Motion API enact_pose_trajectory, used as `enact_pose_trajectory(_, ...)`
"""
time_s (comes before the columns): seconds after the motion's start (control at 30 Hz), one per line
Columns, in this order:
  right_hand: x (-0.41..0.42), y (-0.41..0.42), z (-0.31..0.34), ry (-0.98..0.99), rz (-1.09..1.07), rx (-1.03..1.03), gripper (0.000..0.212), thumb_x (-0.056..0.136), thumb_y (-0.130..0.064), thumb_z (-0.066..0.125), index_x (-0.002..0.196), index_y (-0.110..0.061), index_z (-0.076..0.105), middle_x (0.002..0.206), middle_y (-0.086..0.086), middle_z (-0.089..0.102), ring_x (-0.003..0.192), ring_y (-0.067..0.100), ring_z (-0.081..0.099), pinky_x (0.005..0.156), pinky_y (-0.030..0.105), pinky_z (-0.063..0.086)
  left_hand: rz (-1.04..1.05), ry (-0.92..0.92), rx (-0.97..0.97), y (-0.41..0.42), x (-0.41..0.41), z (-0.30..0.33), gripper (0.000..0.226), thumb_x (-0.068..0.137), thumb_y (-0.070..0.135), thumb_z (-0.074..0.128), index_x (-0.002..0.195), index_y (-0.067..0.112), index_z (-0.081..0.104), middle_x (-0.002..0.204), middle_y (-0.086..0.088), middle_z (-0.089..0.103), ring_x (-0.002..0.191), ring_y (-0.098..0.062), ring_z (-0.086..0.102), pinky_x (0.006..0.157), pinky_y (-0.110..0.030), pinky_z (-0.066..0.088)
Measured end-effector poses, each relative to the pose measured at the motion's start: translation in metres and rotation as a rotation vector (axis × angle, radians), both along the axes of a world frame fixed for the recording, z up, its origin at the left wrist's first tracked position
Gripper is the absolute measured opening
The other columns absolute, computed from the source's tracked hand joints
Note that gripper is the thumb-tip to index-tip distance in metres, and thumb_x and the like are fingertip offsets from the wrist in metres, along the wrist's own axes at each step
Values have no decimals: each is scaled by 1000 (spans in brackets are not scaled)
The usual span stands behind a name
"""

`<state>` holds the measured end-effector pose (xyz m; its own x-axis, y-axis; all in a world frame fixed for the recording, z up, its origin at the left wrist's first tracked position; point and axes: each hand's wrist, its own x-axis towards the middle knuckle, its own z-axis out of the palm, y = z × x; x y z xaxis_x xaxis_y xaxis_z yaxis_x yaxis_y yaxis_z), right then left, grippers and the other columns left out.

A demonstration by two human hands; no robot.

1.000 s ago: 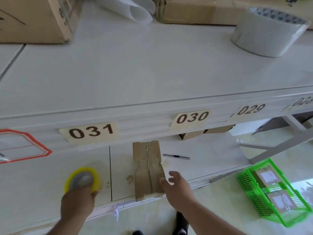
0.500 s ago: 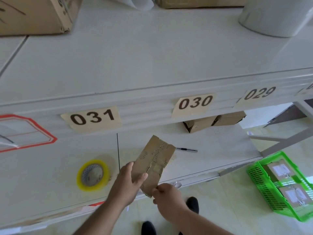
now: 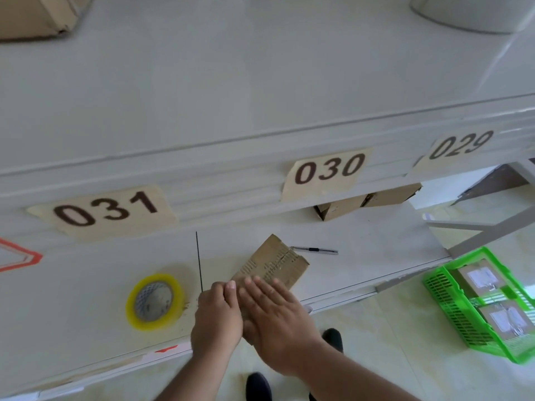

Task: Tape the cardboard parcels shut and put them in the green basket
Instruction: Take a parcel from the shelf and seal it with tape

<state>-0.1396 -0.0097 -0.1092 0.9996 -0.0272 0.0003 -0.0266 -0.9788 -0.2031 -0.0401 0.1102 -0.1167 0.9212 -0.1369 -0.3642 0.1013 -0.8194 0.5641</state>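
Both hands (image 3: 249,316) on cardboard parcel (image 3: 275,263)

A packing or storage room: white shelving with numbered bin labels 031 (image 3: 101,211), 030 (image 3: 328,169) and 029 (image 3: 460,146) above the hands, cardboard boxes (image 3: 364,202) stocked beyond them.
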Motion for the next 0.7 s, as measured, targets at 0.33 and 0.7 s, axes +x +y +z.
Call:
enact_pose_trajectory(0.33,48,-51,25,337,-468,164,85,102,-70,12,166,-19,-11,174,0,-14,162,24,-4,129,43,12,-32,-69,13,0,-6,4,67,87,73,7,113,32,54,108,-4,51,94,-34,64,83,-45,53)
enact_pose_trajectory(0.7,40,-84,57,176,-576,785,34,110,-40,38,123,-31,69,105,-4,73,98,18,67,90,38,57,93,7,-41,-2,-7,13,34,107,47,32,101,18,49,107,-13,51,89,-31,48,81,-40,43)
